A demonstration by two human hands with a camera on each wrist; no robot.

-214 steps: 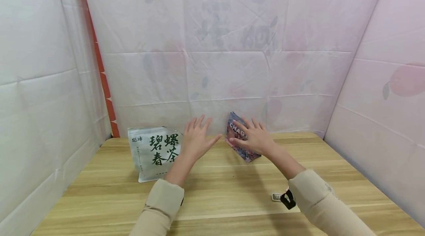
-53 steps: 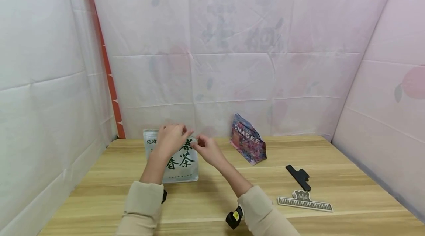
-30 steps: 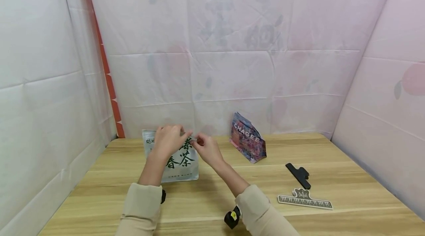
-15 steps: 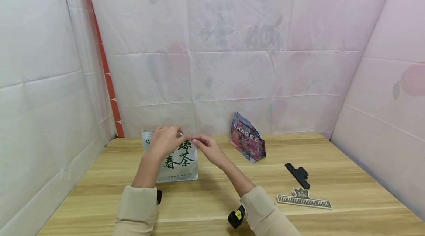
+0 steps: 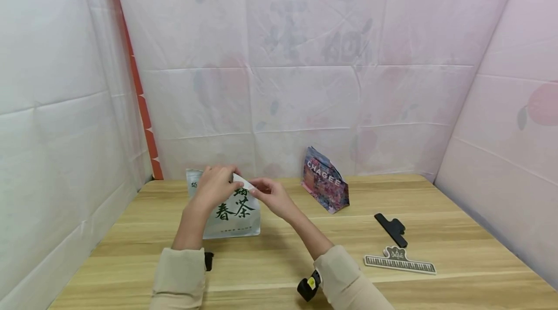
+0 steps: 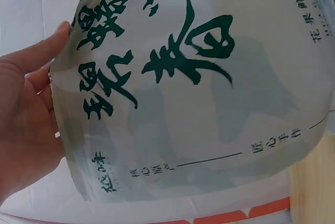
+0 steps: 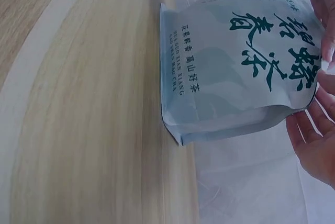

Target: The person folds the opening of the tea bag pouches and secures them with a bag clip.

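Note:
A pale silver tea pouch [image 5: 235, 224] with dark green characters stands upright on the wooden table, left of centre. My left hand [image 5: 214, 186] grips its top edge, thumb on the printed face and the other fingers behind. At the top right corner, my right hand [image 5: 274, 197] pinches the same edge between thumb and fingers. A white strip of the edge shows between the hands. The left wrist view gives the printed front of the pouch [image 6: 172, 103] close up. From the right wrist, the pouch's side gusset [image 7: 235, 124] and flat base are visible.
A purple-blue CHAGEE pouch [image 5: 324, 181] leans at the back, right of the hands. On the table's right lie a black clip [image 5: 391, 230] and a piano-keyboard clip [image 5: 399, 260]. White cloth walls [image 5: 305, 97] enclose the wooden table [image 5: 261, 276] at back and sides.
Earlier both hands were spread, the right before the CHAGEE pouch. Both then came to the tea pouch's top edge. Just now the thumbs moved slightly apart, and more white edge shows between them.

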